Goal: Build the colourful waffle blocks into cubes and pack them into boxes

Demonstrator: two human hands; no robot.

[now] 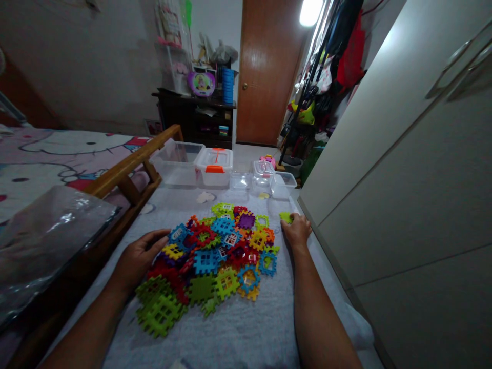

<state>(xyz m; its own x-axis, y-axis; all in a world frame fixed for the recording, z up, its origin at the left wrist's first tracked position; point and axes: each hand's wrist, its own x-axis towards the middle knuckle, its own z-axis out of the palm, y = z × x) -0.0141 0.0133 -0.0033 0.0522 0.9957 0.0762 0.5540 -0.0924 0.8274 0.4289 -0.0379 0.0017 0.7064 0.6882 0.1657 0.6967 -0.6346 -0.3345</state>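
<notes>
A heap of several colourful plastic interlocking tiles (pixel 215 256) lies on a grey blanket (pixel 238 328) in front of me. My left hand (pixel 140 256) rests on the left edge of the heap, fingers curved over the tiles near a blue one (pixel 177 233). My right hand (pixel 296 229) lies at the heap's far right, fingers closed on a small green tile (pixel 285 217) that sits apart from the pile.
Clear plastic boxes stand beyond the blanket: a large open one (pixel 177 161), one with an orange-handled lid (pixel 214 165), smaller ones (pixel 282 183). A wooden bed frame (pixel 126 169) runs on the left, white wardrobe doors (pixel 403 169) on the right. A dark cabinet (pixel 196 115) and door (pixel 269 72) stand behind.
</notes>
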